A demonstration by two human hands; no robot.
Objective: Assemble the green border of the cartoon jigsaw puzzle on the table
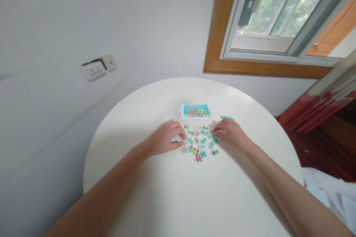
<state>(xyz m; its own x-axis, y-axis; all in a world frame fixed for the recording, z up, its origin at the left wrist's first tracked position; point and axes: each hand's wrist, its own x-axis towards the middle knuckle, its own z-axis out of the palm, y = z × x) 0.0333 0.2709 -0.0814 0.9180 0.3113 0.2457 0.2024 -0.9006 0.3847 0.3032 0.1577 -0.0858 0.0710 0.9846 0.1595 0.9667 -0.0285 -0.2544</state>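
Observation:
Loose jigsaw puzzle pieces (203,140) in teal, pink, yellow and beige lie spread between my two hands on a round white table (191,200). My left hand (167,137) is at the left edge of the spread, thumb and index finger curled around a small pale puzzle piece (184,141). Across from it, my right hand (232,133) pinches at a piece on the right edge; its fingertips partly hide that piece. Behind the pieces stands a small picture card or box (196,111) with cartoon figures on teal.
A small group of teal pieces (228,118) lies just beyond my right hand. The table's far edge is close to a white wall (155,26) with a socket (94,70). A wood-framed window (211,44) and a red and white curtain (319,100) are at the right.

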